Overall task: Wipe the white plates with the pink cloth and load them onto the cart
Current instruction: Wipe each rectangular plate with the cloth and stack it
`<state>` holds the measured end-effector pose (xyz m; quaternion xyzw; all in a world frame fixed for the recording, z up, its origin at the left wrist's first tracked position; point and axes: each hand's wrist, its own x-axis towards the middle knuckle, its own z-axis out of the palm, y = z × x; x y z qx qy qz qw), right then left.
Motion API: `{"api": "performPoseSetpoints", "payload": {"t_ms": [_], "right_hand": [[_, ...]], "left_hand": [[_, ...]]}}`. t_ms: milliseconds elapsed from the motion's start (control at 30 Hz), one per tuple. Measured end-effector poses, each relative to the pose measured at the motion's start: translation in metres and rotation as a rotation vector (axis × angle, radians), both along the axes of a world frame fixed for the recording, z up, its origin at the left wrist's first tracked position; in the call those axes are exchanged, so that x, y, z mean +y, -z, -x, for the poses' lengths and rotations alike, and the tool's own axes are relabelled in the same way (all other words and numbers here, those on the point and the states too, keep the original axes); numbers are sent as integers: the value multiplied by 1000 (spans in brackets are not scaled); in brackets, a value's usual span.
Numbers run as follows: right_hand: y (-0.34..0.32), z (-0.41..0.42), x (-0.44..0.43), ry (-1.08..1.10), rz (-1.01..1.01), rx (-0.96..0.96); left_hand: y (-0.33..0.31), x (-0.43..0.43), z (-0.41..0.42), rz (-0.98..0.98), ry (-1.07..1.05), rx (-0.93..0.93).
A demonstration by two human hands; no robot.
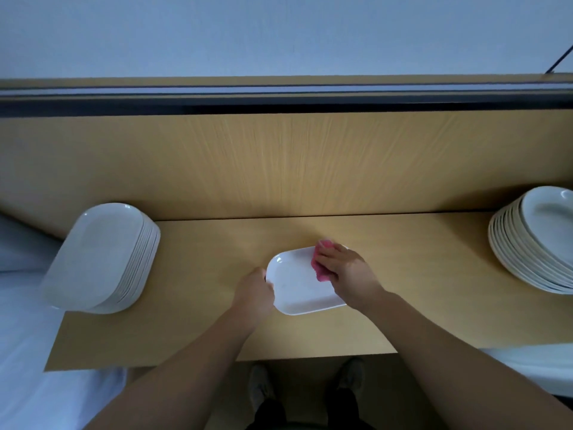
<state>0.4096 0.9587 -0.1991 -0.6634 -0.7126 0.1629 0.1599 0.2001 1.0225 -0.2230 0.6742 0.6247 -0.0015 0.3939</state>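
Observation:
A white rectangular plate lies flat on the wooden table in front of me. My left hand grips its left rim. My right hand presses a pink cloth onto the plate's far right corner, and the cloth shows past my fingers. A tall stack of white rectangular plates stands at the table's left end. Another stack of white plates sits at the right end, partly cut off by the frame. No cart is in view.
A tall wooden back panel rises behind the table, with a dark ledge and a pale wall above it. White surfaces flank the table at the left and lower right. My shoes show below the table's front edge.

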Motion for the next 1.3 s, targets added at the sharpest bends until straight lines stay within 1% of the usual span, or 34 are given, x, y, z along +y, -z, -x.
{"api": "performPoseSetpoints", "payload": {"t_ms": [67, 100, 133, 267, 333, 400, 467, 533, 633, 767, 833, 900, 967, 1033, 1100, 1133, 1233, 1300], "right_hand": [[6, 7, 1, 10, 208, -160], [6, 13, -1, 44, 326, -194], [5, 21, -3, 107, 393, -208], [0, 51, -4, 379, 413, -246], [7, 57, 2, 424, 495, -229], [13, 58, 8, 422, 556, -211], [18, 60, 12, 410, 568, -214], [22, 63, 13, 385, 571, -236], [27, 69, 13, 275, 564, -301], [30, 71, 14, 208, 533, -275], [27, 73, 15, 100, 521, -315], [26, 76, 17, -71, 514, -347], [26, 73, 20, -213, 477, -323], [28, 65, 21, -261, 417, -246], [28, 58, 17, -235, 324, -158], [26, 57, 13, -185, 295, -126], [24, 67, 7, 81, 318, -73], [26, 75, 10, 171, 354, -98]], "left_hand": [[-6, 2, 3, -61, 145, 68], [-7, 3, 5, -91, 205, 91], [-8, 5, 8, -112, 254, 112], [-12, 12, 16, -65, 422, 142], [-12, 13, 17, -55, 518, 175], [-9, 16, 18, -65, 578, 200], [-5, 18, 19, -76, 582, 186], [-1, 20, 20, -87, 560, 130], [1, 22, 22, -100, 549, 74], [2, 24, 26, -108, 544, 41], [4, 24, 26, -108, 521, 14], [4, 24, 26, -112, 491, -21], [3, 23, 25, -112, 478, -37], [1, 24, 24, -140, 482, -13], [0, 23, 24, -162, 491, 27], [-1, 23, 24, -172, 498, 45], [-5, 24, 24, -212, 527, 90], [-7, 25, 24, -209, 559, 97]]}}
